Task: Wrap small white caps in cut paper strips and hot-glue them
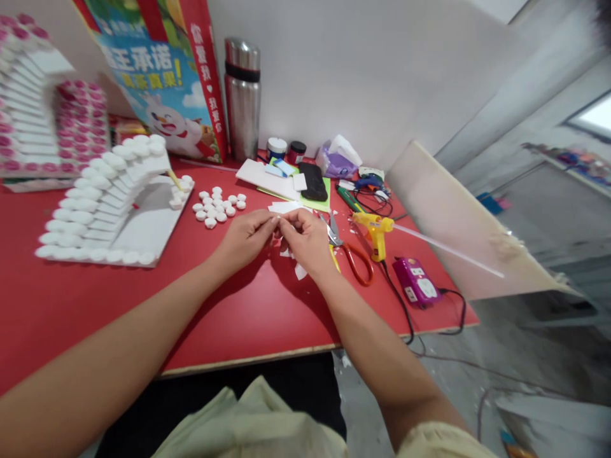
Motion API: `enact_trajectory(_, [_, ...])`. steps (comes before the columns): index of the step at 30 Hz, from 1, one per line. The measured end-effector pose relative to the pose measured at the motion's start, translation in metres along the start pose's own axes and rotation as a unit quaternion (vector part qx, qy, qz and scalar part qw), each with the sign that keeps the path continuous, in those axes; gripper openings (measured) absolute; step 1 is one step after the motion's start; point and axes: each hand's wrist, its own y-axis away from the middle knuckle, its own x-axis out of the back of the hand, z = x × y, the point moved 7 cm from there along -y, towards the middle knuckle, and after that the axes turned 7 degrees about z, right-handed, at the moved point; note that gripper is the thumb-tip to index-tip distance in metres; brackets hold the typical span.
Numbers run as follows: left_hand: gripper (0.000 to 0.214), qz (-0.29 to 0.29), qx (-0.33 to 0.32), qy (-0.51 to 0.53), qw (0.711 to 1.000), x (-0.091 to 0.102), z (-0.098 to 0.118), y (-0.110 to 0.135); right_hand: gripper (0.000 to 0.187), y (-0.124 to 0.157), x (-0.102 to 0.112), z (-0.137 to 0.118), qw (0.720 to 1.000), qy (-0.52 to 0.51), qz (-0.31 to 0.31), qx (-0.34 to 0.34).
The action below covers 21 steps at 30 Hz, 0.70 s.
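My left hand and my right hand meet above the red table, fingertips pinched together. Whatever lies between them is too small and covered to make out. White paper scraps lie beneath and around my fingers. Left of my left hand sits a loose group of round white pieces. Close to my right hand are red-handled scissors, partly behind it. A white model with curved steps, edged with similar round white pieces, stands on the left.
A yellow glue gun with a long glue stick and a purple power socket box lie on the right, cords trailing off the edge. A steel flask, a printed bag, and a pink-and-white model stand behind.
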Motion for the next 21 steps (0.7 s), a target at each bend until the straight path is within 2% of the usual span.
enact_trajectory(3, [0.027, 0.003, 0.038, 0.045, 0.998, 0.001, -0.005, -0.001, 0.019, 0.000, -0.001, 0.000, 1.000, -0.005, -0.007, 0.013])
enact_trajectory(6, [0.023, 0.007, 0.033, 0.057, 0.998, 0.003, -0.003, -0.002, 0.017, 0.000, 0.000, 0.000, 1.000, 0.006, -0.007, 0.027])
enact_trajectory(13, [0.025, 0.022, 0.098, 0.133, 0.986, 0.005, -0.008, -0.001, 0.018, 0.001, 0.001, -0.006, 0.998, 0.037, -0.003, 0.052])
enact_trajectory(17, [0.022, 0.029, 0.080, 0.151, 0.985, 0.005, -0.010, -0.002, 0.016, 0.001, 0.000, -0.006, 0.999, 0.012, -0.009, 0.044])
enact_trajectory(21, [0.021, 0.038, 0.047, 0.120, 0.991, 0.005, -0.014, -0.003, 0.016, -0.001, 0.000, -0.003, 1.000, -0.011, -0.008, 0.023])
